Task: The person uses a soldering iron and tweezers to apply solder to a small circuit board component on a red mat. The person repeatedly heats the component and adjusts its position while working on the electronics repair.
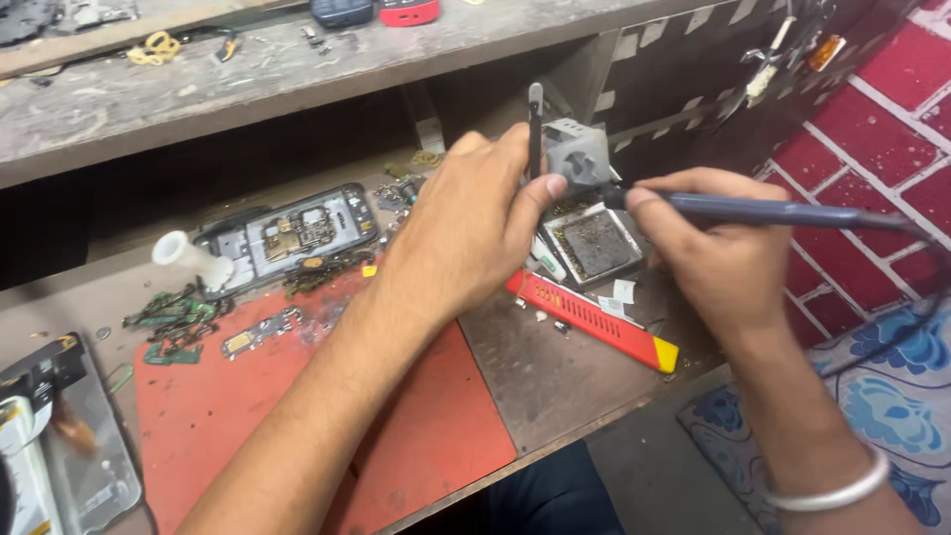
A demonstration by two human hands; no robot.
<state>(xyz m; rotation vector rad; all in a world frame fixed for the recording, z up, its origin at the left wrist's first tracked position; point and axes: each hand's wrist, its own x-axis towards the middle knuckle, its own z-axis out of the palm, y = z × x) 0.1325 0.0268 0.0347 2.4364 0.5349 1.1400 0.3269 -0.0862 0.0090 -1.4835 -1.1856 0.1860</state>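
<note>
My left hand (474,223) grips thin metal tweezers (535,124) that stand upright, tips hidden behind the fingers. My right hand (708,248) holds a blue-grey soldering iron (763,210) like a pen, its cable running off to the right. The iron's tip points left toward the tweezers, just above a small square tin tray (594,246) with dark residue. A grey cube-shaped holder (578,154) stands right behind both hands. What sits between the tips is hidden.
A red and yellow flat tool (594,319) lies near the bench's front edge. An opened phone frame (287,236), a white bottle (188,258) and green circuit scraps (173,322) lie left on the red mat (228,416). A shelf (248,74) overhangs the back.
</note>
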